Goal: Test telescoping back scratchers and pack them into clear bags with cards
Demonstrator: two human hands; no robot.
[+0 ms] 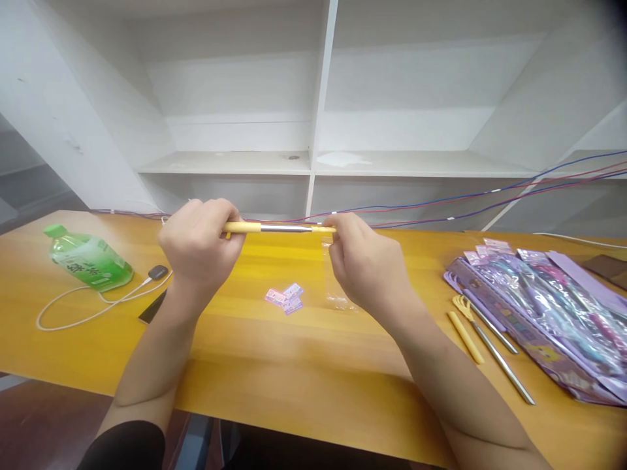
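Both fists hold a yellow back scratcher (285, 228) level above the table, its bare metal rod showing between them. My left hand (200, 241) is wrapped round the yellow handle end. At the other end, the fingers of my right hand (367, 261) close on the yellow tip and hide its head. Partly under that hand lies a clear plastic sleeve (337, 287). Several small pink and purple cards (285, 298) rest on the table between my forearms. To the right are a yellow claw-ended rod (494, 349), a loose yellow handle (465, 337) and a purple claw-ended rod (484, 316).
A purple printed bag (529, 339) at right carries several plastic-wrapped back scratchers (563, 300). At left, a green bottle (91, 258) lies near a white cable (63, 326) and a dark phone (153, 308). White shelving (235, 163) and red and blue wires (416, 202) run behind the table.
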